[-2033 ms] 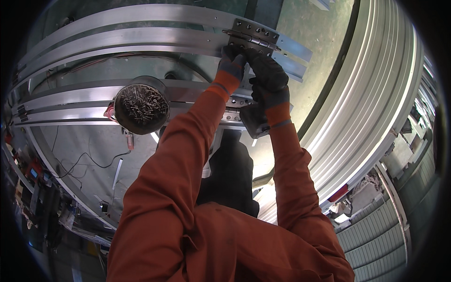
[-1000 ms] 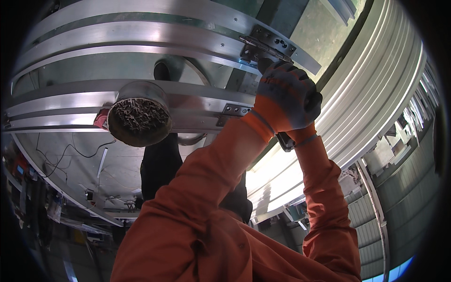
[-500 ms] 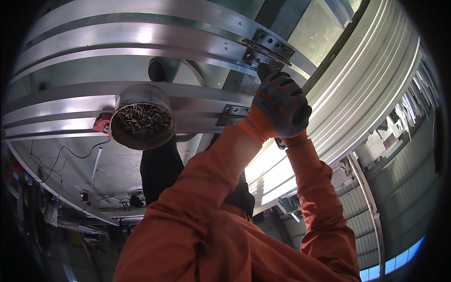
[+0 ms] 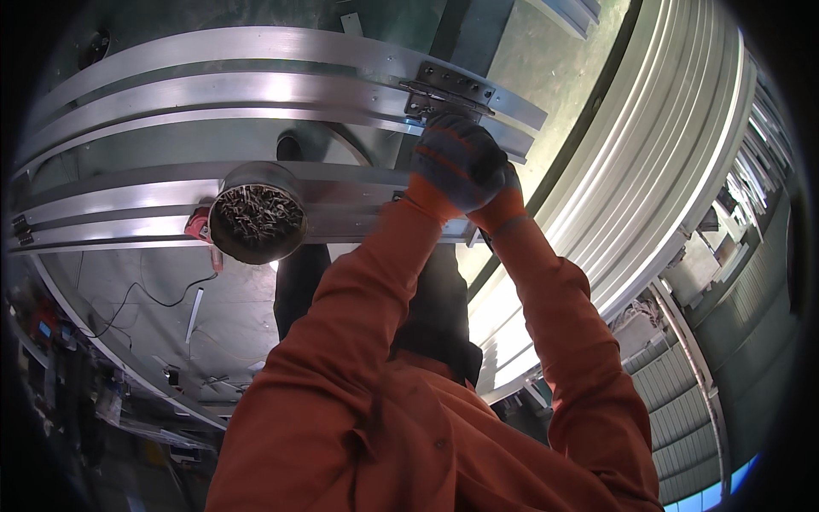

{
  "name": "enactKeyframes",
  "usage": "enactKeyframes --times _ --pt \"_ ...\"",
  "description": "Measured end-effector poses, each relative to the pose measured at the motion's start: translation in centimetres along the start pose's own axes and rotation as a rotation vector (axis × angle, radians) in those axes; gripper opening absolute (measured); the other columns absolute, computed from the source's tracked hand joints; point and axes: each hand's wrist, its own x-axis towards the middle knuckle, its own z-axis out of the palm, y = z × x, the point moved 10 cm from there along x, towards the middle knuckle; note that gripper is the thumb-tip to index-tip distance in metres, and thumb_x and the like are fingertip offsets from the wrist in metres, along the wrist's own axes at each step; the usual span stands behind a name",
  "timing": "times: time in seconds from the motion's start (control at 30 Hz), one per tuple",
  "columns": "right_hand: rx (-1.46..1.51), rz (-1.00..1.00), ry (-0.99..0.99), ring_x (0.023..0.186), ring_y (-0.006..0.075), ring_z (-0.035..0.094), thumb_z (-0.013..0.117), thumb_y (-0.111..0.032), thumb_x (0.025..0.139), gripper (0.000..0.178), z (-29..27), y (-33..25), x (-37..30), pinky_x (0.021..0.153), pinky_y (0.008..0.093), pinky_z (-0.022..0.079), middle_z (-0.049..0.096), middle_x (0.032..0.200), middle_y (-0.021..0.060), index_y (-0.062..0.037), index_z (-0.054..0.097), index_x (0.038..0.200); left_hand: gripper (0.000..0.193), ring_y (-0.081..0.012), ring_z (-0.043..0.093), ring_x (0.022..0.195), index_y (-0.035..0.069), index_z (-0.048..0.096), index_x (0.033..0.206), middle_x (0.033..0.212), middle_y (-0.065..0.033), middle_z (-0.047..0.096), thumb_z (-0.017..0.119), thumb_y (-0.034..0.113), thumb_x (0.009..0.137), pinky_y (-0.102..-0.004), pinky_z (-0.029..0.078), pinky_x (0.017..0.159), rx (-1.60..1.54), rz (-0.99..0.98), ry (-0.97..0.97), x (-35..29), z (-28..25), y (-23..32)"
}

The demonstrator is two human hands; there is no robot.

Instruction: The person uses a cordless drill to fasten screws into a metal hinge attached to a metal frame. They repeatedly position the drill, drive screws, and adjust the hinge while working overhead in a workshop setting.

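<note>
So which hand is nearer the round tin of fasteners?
Left. The left hand is to the right of the round tin and higher in the picture; the right hand is farther right, partly hidden behind the left.

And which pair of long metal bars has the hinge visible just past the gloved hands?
The far pair, higher in the view: its hinge shows just past the left hand. The near pair lies by the round pot.

Left hand (image 4: 458, 162) over right hand (image 4: 502, 205)
</note>
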Motion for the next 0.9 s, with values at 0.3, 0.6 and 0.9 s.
enactKeyframes --times 0.3,0.6,0.9 --pt "0.123 0.073 -0.068 0.12 0.0399 0.073 0.066 -0.041 0.095 0.035 -2.5 0.5 1.8 0.1 0.0485 0.059 0.079 0.122 0.0182 -0.0155 0.081 0.113 0.028 -0.0397 0.073 0.107 0.013 0.08 0.104 0.106 -0.0143 0.078 0.077 0.035 0.086 -0.0486 0.057 0.099 0.312 -0.464 -0.042 0.4 0.9 -2.3" --pt "0.34 0.171 -0.199 0.123 0.0346 0.073 0.076 -0.036 0.089 0.043 -1.5 1.7 -0.3 0.102 0.0444 0.059 0.078 0.127 0.0144 -0.0164 0.078 0.128 0.035 -0.0331 0.079 0.097 0.011 0.086 0.111 0.103 -0.0138 0.083 0.073 0.038 0.094 -0.0413 0.059 0.092 0.831 -0.733 -0.2 2.4 -0.2 -3.7" --pt "0.486 0.206 -0.18 0.125 0.0308 0.073 0.064 -0.035 0.099 0.037 -1.6 1.6 -0.2 0.104 0.0445 0.058 0.077 0.132 0.012 -0.0164 0.079 0.128 0.034 -0.0348 0.079 0.1 0.008 0.085 0.109 0.106 -0.0153 0.083 0.074 0.037 0.094 -0.0439 0.059 0.094 0.758 -0.748 -0.116 1.0 -0.9 -5.0"
